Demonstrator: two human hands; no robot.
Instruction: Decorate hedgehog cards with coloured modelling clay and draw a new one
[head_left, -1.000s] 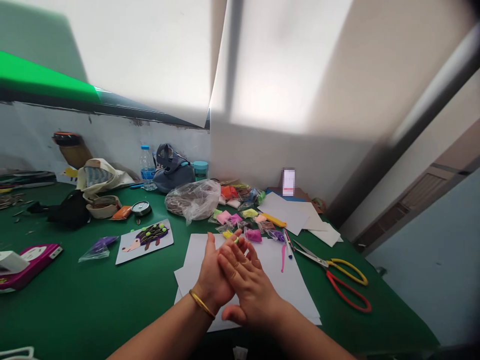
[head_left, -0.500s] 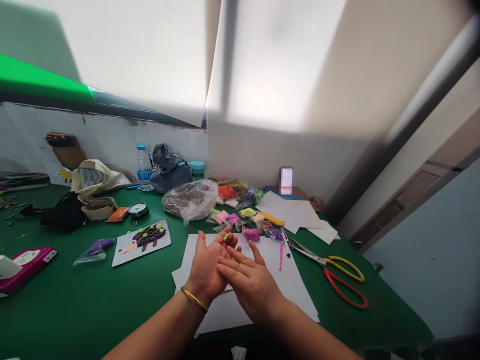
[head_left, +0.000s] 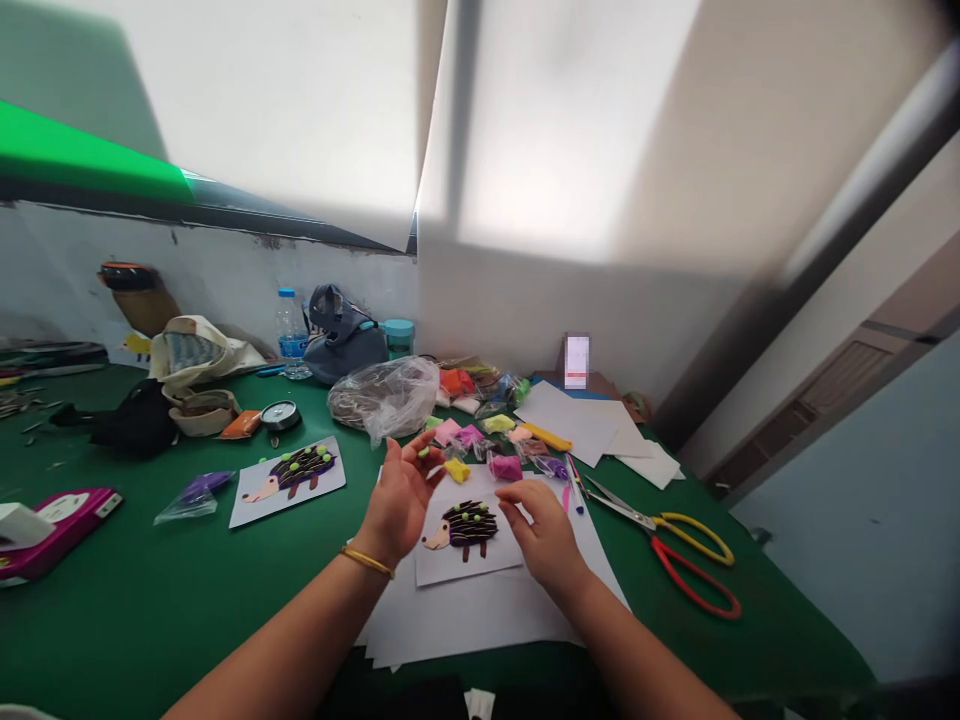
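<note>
My left hand [head_left: 400, 505], palm up with curled fingers, keeps a small lump of light green clay [head_left: 424, 453] at its fingers. To the right, my right hand [head_left: 546, 530] has thumb and forefinger pinched together; anything between them is too small to make out. Between the two hands lies a white card with a clay hedgehog [head_left: 471, 528], dark-spined with several green dots, a pale face and brown legs. White paper sheets [head_left: 480, 620] are under the card. A second hedgehog card [head_left: 251, 510] rests to the left.
Several bags of coloured clay, one magenta [head_left: 505, 467], lie behind my hands. Large scissors [head_left: 652, 522] with red and yellow handles are at the right, beside pens [head_left: 575, 490]. A clear plastic bag [head_left: 386, 395], water bottle [head_left: 291, 335] and phone [head_left: 577, 362] stand further back.
My hands have come apart: the left moved slightly left, the right moved right and its fingers drew into a pinch. The hedgehog card between them now shows.
</note>
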